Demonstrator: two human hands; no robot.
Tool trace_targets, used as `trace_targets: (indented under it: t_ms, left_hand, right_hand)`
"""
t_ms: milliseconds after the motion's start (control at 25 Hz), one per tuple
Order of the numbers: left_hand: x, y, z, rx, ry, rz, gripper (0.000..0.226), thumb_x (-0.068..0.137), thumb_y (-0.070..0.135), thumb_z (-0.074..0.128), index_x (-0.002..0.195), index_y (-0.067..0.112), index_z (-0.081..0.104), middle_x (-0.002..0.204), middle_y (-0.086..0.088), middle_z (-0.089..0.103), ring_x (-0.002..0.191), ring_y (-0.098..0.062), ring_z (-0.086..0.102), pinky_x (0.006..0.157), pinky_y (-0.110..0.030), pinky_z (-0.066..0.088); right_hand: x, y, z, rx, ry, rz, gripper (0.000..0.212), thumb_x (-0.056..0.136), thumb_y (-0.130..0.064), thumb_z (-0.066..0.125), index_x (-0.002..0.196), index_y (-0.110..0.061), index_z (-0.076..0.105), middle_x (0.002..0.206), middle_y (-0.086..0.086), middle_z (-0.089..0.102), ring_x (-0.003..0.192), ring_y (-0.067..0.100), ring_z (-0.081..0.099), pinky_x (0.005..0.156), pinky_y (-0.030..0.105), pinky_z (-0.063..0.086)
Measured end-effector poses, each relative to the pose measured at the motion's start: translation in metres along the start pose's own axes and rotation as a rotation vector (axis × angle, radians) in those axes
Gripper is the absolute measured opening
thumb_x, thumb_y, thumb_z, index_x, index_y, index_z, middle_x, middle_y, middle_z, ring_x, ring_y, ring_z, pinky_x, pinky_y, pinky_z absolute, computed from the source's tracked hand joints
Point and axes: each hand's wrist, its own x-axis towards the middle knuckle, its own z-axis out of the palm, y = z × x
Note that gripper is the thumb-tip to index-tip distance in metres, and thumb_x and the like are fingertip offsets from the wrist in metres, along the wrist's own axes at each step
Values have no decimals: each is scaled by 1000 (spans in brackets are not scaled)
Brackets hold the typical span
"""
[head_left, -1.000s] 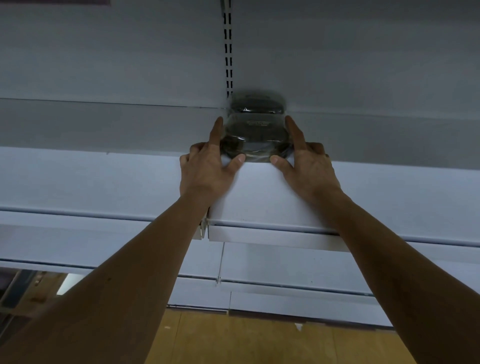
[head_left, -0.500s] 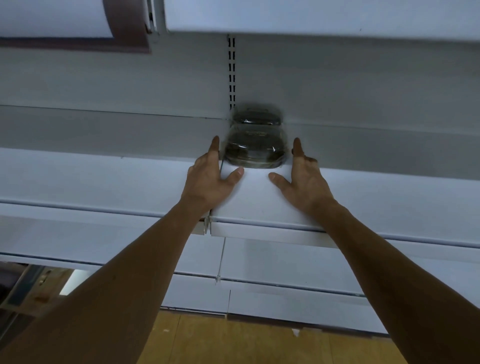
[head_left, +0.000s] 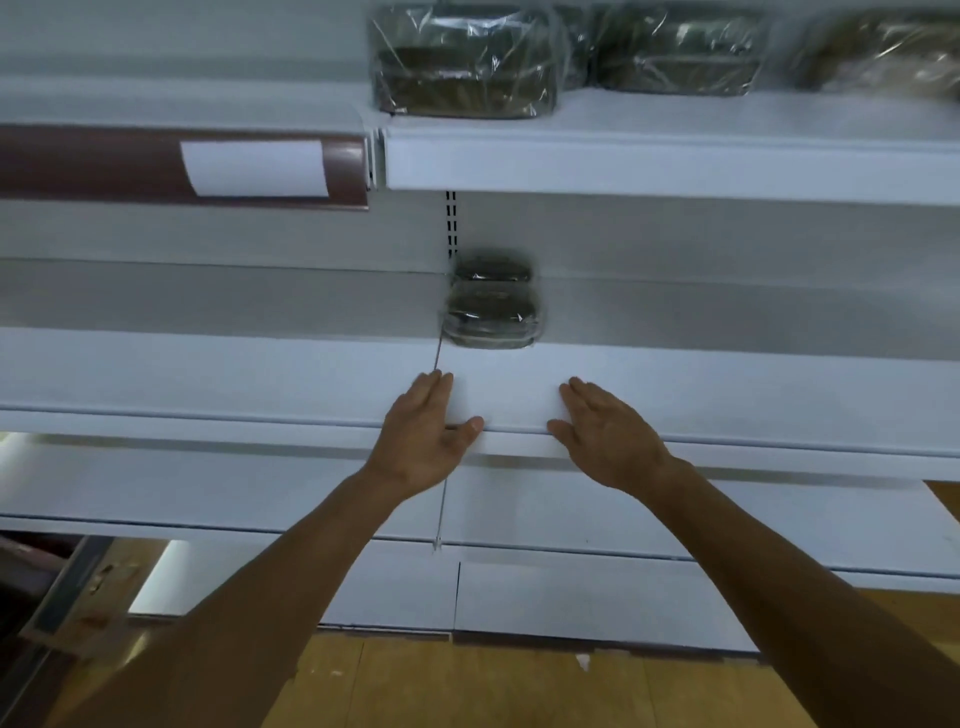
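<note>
Far back on the white shelf (head_left: 727, 384), stacked clear food boxes (head_left: 491, 306). Flat and holding nothing: left hand (head_left: 426, 436), right hand (head_left: 605, 434). Likely light, slippery, squashy; best held by both sides.

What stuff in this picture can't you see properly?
All in the head view:
- Food in the front pack: blurred, only a dark shape under shiny wrap.
- Back pack: its lower part is hidden by the front pack.
- Top packs: cut off by the upper edge.
- Label: too blurred to read any writing.
- Left hand and right hand: palms face away.
</note>
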Motion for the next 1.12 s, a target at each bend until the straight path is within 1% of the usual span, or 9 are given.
trace_targets:
  t_ms: [120,280,480,640,720,800,880,960,1120]
  left_hand:
    - [-18,17,-16,58,-4,48,73,101,53,39,158,17,13,167,-3,4,153,-18,-1,123,-36,5]
    - [-35,41,-51,63,39,109,73,99,56,40,159,23,13,166,-2,1,152,-18,-6,123,-38,7]
    - [-55,73,-93,81,217,238,68,100,53,41,156,18,25,162,0,20,149,-14,9,118,-32,20]
    - [-75,95,-127,139,344,330,64,100,51,42,152,16,34,154,3,36,142,-13,24,114,-27,27]
    - [-83,105,-148,148,422,371,60,100,48,45,149,15,41,148,3,45,136,-14,32,107,-24,30]
    - [-86,112,-172,152,514,400,55,100,46,47,146,15,47,142,2,51,131,-16,39,103,-25,33]
    - [-81,114,-193,141,583,408,54,100,45,49,144,15,49,138,-1,54,128,-19,42,102,-30,36]
    - [-69,112,-211,131,607,385,54,100,46,47,145,16,48,137,-2,54,127,-21,42,102,-33,39]
    - [-39,105,-229,163,572,326,61,100,50,43,151,18,36,147,-2,43,137,-20,32,107,-38,39]
  right_hand:
    - [-28,-8,-26,-12,-36,-26,61,106,-43,25,156,-10,17,163,7,15,150,19,13,120,29,8]
    - [-57,-15,-67,24,121,-62,56,106,-41,31,155,-15,24,162,3,23,149,16,17,118,26,9]
    - [-85,-30,-127,13,221,-145,53,105,-41,35,153,-21,29,158,-1,33,147,14,24,119,28,18]
    - [-109,-58,-172,21,324,-233,47,105,-34,39,150,-25,34,153,-5,40,141,14,32,110,23,22]
    - [-116,-70,-194,31,376,-255,47,104,-37,40,149,-27,36,152,-7,41,138,14,36,109,26,27]
    - [-114,-78,-213,35,441,-271,49,102,-41,42,150,-29,36,152,-8,41,137,13,39,110,31,32]
    - [-106,-84,-227,41,504,-274,50,101,-44,45,149,-32,38,150,-10,43,134,11,43,108,33,37]
    - [-96,-87,-238,61,556,-273,49,100,-44,46,148,-33,39,148,-10,45,132,11,45,106,36,40]
    - [-70,-92,-252,64,556,-246,56,99,-43,48,152,-28,33,152,-3,41,138,17,37,110,39,36]
